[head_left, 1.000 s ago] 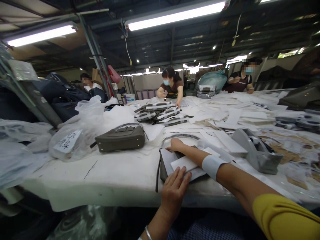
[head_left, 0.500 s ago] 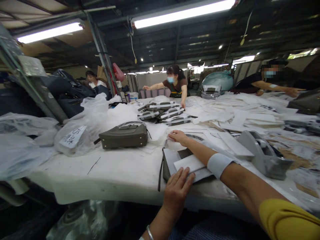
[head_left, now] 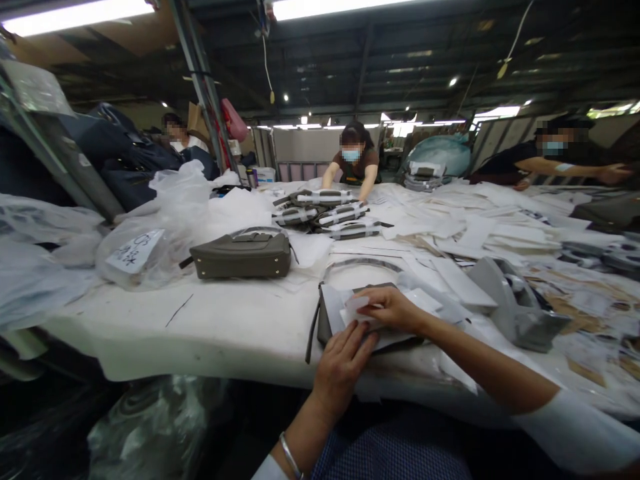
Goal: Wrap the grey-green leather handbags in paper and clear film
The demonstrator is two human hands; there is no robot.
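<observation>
While fingers pinch: seemingly thin paper.

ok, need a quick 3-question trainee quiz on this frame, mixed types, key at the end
1. True or false: the left hand rests flat on the near edge of the grey bag that lies in front of the person.
2. Multiple choice: the right hand pinches A) a roll of tape, B) a small white paper piece, C) a black pen.
3. Short answer: what stands on the table to the left of that bag, beside the clear plastic bags?

Key: 1 true; 2 B; 3 an olive handbag, closed, with its handle on top.
</observation>
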